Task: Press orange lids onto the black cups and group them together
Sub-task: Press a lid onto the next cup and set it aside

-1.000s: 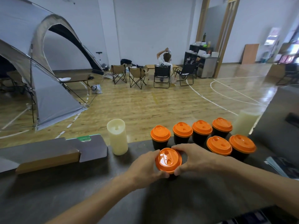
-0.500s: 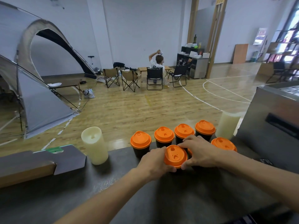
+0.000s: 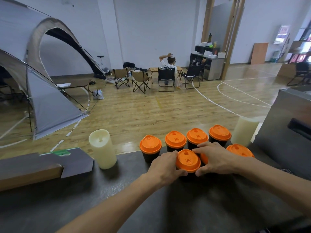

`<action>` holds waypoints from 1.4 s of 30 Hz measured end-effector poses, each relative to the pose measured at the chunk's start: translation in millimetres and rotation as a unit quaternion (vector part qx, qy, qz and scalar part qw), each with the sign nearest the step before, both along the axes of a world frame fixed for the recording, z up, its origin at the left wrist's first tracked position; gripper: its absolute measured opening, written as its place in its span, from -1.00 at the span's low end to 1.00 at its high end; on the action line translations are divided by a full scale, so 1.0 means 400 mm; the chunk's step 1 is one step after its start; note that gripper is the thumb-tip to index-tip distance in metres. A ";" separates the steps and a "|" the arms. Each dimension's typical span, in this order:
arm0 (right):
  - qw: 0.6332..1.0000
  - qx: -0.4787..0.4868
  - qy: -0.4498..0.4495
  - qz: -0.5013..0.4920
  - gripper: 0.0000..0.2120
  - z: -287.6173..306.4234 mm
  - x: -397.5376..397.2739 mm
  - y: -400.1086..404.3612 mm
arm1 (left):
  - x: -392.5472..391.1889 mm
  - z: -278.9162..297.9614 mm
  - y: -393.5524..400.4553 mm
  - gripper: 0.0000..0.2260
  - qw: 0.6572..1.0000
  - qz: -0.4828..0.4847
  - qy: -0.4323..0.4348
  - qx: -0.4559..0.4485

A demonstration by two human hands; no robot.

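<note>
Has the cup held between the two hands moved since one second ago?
Yes. The held cup went forward and rightwards: earlier it stood nearer than the leftmost row cup, now it is tucked behind that row.

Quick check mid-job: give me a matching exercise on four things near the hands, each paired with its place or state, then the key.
Things:
1. cup between both hands
2. left candle
3. right candle
4. leftmost cup of the back row

Places or states:
A. stands beside the metal box
B. gripped at its orange lid from both sides
C. stands alone, left of all the cups
D. lidded, untouched, just beyond the left hand

Pairs: 1-B, 2-C, 3-A, 4-D. The right hand partly hides another lidded cup.
</note>
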State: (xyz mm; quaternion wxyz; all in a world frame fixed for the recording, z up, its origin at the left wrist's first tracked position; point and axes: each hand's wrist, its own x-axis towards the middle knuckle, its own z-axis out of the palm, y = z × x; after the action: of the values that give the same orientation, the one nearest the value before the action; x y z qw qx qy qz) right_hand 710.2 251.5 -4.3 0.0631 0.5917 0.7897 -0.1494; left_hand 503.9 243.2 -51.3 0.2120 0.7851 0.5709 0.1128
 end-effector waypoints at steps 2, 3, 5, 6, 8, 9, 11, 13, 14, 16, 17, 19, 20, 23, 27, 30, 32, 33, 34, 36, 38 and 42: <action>1.000 0.004 -0.003 0.001 -0.05 0.006 -0.006 0.001 | -0.012 0.010 -0.002 -0.39 1.000 -0.001 0.003 -0.003; 1.000 0.008 -0.006 0.004 -0.03 0.011 -0.011 0.001 | -0.019 0.016 -0.006 -0.35 1.000 -0.004 0.007 -0.006; 1.000 0.016 -0.015 0.008 -0.03 0.026 -0.026 -0.004 | -0.037 0.024 -0.018 -0.26 1.000 -0.011 0.009 -0.013; 1.000 0.021 -0.017 0.014 -0.04 0.035 -0.036 -0.009 | -0.050 0.028 -0.027 -0.23 1.000 -0.010 0.009 -0.013; 0.998 0.037 -0.019 0.037 -0.06 0.056 -0.064 -0.019 | -0.087 0.037 -0.047 -0.25 1.000 -0.006 0.005 -0.005; 0.997 0.045 -0.021 0.052 -0.07 0.070 -0.086 -0.026 | -0.111 0.042 -0.058 -0.28 1.000 -0.004 0.004 0.003; 0.994 0.061 -0.022 0.087 -0.09 0.092 -0.145 -0.040 | -0.174 0.056 -0.085 -0.31 1.000 0.005 0.005 0.019; 0.989 0.073 -0.012 0.126 -0.11 0.112 -0.228 -0.057 | -0.259 0.066 -0.116 -0.23 0.999 0.022 0.009 0.029; 0.986 0.079 -0.001 0.148 -0.13 0.116 -0.275 -0.064 | -0.309 0.069 -0.134 -0.19 0.999 0.036 0.011 0.032; 0.977 0.083 0.021 0.196 -0.13 0.119 -0.387 -0.077 | -0.426 0.078 -0.178 -0.19 0.997 0.071 0.010 0.040; 0.971 0.082 0.028 0.223 -0.13 0.116 -0.452 -0.083 | -0.492 0.082 -0.204 -0.22 0.995 0.088 0.012 0.049; 0.960 0.074 0.045 0.265 -0.13 0.109 -0.588 -0.099 | -0.628 0.095 -0.262 -0.27 0.989 0.128 0.032 0.065; 0.954 0.074 0.052 0.286 -0.14 0.105 -0.661 -0.108 | -0.701 0.101 -0.296 -0.28 0.984 0.155 0.043 0.071; 0.934 0.082 0.077 0.339 -0.21 0.093 -0.885 -0.138 | -0.914 0.109 -0.412 -0.30 0.967 0.237 0.055 0.076; 0.905 0.077 0.114 0.403 -0.29 0.062 -1.178 -0.184 | -1.162 0.103 -0.573 -0.32 0.934 0.339 0.078 0.080; 0.891 0.065 0.114 0.434 -0.38 0.047 -1.377 -0.215 | -1.317 0.092 -0.661 -0.33 0.904 0.408 0.096 0.083; 0.887 0.052 0.122 0.442 -0.34 0.040 -1.497 -0.240 | -1.416 0.082 -0.707 -0.33 0.882 0.449 0.114 0.080; 0.884 0.050 0.123 0.447 -0.32 0.035 -1.555 -0.252 | -1.466 0.078 -0.726 -0.33 0.871 0.466 0.129 0.083; 0.884 0.046 0.121 0.450 -0.34 0.029 -1.612 -0.265 | -1.515 0.074 -0.744 -0.33 0.860 0.482 0.147 0.087; 0.881 0.034 0.120 0.456 -0.40 0.013 -1.726 -0.290 | -1.609 0.068 -0.768 -0.33 0.835 0.508 0.192 0.089; 0.876 0.030 0.122 0.465 -0.43 -0.001 -1.835 -0.317 | -1.697 0.065 -0.779 -0.32 0.818 0.521 0.233 0.074; 0.878 0.013 0.118 0.464 -0.35 -0.039 -2.028 -0.355 | -1.853 0.056 -0.766 -0.15 0.806 0.522 0.278 0.009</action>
State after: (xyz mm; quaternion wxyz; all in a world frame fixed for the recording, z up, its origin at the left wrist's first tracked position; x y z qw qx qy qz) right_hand -100.9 109.6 -19.8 0.0240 0.1361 0.9771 -0.1619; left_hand -237.2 -63.3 -28.8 -0.0537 0.3680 0.9282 -0.0115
